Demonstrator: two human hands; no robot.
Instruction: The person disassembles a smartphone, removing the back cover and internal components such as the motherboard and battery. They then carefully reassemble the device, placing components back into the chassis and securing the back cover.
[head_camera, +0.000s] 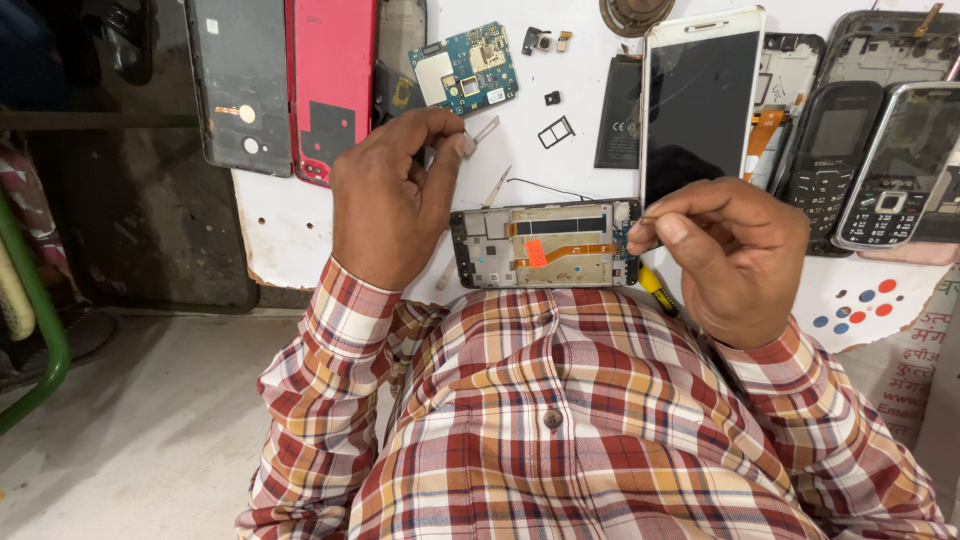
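White table (300, 225) w/ phone parts spread all over it, grey floor (150, 420) off to the left. Opened phone frame (545, 245) lies flat near the table's front edge, just above the person's plaid shirt (560, 420), inner side up w/ an orange flex ribbon (560, 250) across it.

Left hand (395, 195) sits at the frame's left end, thumb & forefinger pinched together on a small pale piece, prob. a tray or tool tip; can't tell exactly what. Right hand (735, 255) is at the frame's right end, fingers (665, 228) pinched shut on something thin, too small to make out, tip touching or nearly touching the frame's edge. So the frame lies between both hands.

Frame looks light, thin, stiff but easy to bend; ribbon is soft & fragile. Best held by the outer rim, not the ribbon.

Nearby: blue circuit board (465, 68), white phone (700, 105), two keypad phones (865, 165), red back cover (330, 85), yellow-handled tool (658, 290) under the right hand.
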